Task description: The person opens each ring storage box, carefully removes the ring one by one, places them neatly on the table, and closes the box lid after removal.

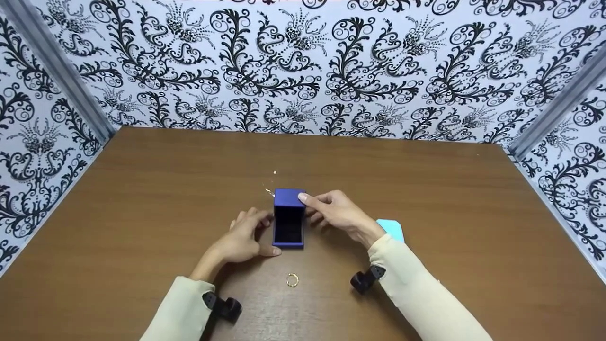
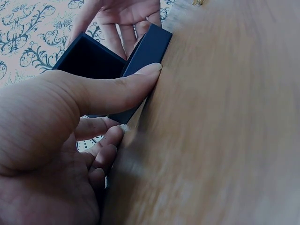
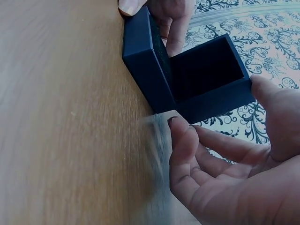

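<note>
A small blue box (image 1: 289,245) stands on the table with its lid (image 1: 288,197) raised, its dark inside facing the head camera. My left hand (image 1: 242,240) holds the base at its left side, the thumb at the near corner; the left wrist view shows that thumb across the base (image 2: 149,50). With its thumb on the lid's top right corner, my right hand (image 1: 343,213) holds the lid, other fingers beside the box. In the right wrist view, those fingers curl below the lid (image 3: 213,101). A gold ring (image 1: 292,280) lies on the table, nearer than the box.
A turquoise item (image 1: 392,230) lies partly hidden by my right forearm. Small shiny pieces (image 1: 270,192) lie just behind the box at its left, with a tiny bright one (image 1: 274,172) farther back. Patterned walls border the brown table (image 1: 426,180).
</note>
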Action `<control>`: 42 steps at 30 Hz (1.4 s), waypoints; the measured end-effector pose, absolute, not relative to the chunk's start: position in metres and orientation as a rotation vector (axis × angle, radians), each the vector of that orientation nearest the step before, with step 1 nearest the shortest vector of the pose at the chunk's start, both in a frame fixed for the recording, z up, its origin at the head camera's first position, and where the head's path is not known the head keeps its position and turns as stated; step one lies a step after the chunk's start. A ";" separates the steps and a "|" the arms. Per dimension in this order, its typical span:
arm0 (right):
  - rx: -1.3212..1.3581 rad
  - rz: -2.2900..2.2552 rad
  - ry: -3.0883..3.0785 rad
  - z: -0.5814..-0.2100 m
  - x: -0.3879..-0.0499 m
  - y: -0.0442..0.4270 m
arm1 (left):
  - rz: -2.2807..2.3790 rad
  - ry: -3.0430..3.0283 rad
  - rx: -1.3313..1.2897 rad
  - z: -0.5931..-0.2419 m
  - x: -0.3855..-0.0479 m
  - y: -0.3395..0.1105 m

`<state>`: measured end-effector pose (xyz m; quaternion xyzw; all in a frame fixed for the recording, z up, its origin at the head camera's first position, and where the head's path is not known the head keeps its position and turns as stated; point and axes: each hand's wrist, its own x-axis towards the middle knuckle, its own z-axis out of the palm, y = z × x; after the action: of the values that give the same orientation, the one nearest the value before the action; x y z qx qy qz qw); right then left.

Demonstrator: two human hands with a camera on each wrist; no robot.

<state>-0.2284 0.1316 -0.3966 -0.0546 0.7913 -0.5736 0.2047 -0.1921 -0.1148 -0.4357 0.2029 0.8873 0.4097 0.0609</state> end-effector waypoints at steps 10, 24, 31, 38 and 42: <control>-0.150 -1.641 2.149 -0.400 -0.232 0.131 | 1.251 2.685 0.626 -0.436 -0.192 -0.115; -0.232 -1.724 2.104 -0.407 -0.231 0.134 | 1.237 2.701 0.629 -0.433 -0.192 -0.115; -0.255 -1.729 2.124 -0.408 -0.228 0.135 | 1.236 2.691 0.620 -0.433 -0.191 -0.115; -0.308 -1.712 2.158 -0.409 -0.223 0.136 | 1.225 2.695 0.630 -0.433 -0.191 -0.115; -0.324 -1.703 2.177 -0.410 -0.221 0.137 | 1.220 2.693 0.624 -0.433 -0.191 -0.115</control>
<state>-0.2212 0.1372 -0.4103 -0.1146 0.7697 -0.6022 0.1784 -0.1911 -0.1148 -0.4326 0.2062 0.8896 0.4031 0.0601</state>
